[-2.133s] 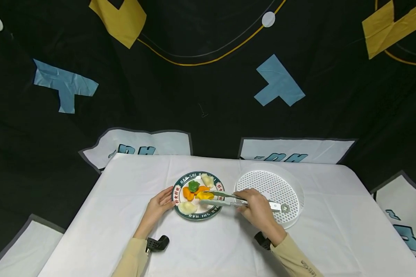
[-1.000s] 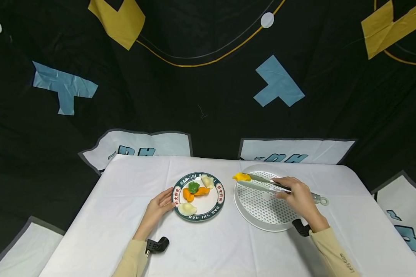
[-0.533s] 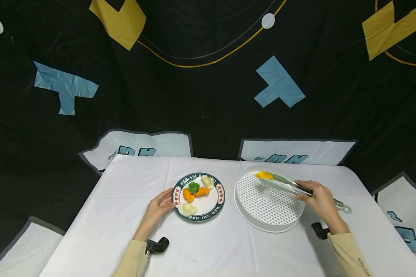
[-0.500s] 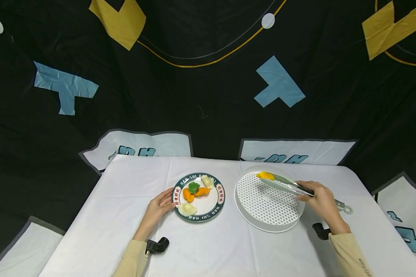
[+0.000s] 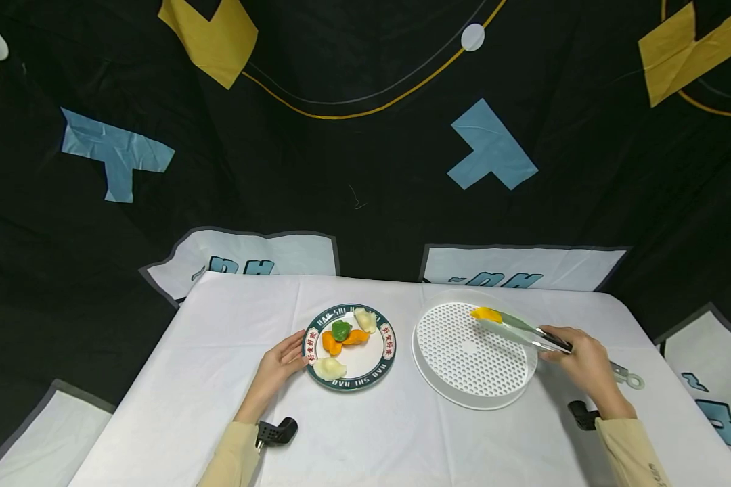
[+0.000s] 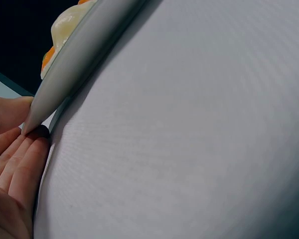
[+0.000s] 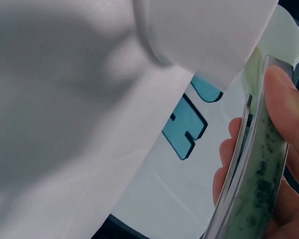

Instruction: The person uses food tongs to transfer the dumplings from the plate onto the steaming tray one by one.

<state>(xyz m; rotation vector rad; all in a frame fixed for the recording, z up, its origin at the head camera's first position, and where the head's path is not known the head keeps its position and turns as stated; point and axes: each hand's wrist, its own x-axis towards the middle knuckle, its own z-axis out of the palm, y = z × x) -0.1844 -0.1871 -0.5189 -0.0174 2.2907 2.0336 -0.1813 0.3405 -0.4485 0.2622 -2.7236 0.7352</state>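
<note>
My left hand (image 5: 278, 360) pinches the left rim of a green-bordered plate (image 5: 388, 341), thumb above and fingers below in the left wrist view. On the plate lie a green dumpling (image 5: 341, 330), orange dumplings (image 5: 331, 343) and pale dumplings (image 5: 329, 368). My right hand (image 5: 587, 363) grips metal tongs with pale green tips (image 5: 518, 323); the right wrist view shows the thumb over the handle (image 7: 259, 174). Between the tong tips a yellow dumpling (image 5: 486, 314) is held over the far right part of a round white steamer tray (image 5: 469, 358) full of holes.
A white cloth (image 5: 365, 439) covers the table, whose far edge meets a dark backdrop (image 5: 341, 203). The plate and the steamer tray stand side by side with a gap of cloth between them.
The tongs lifted the yellow dumpling off the plate and carried it right, over the steamer tray, still drifting right. The left hand and the plate stayed put.
</note>
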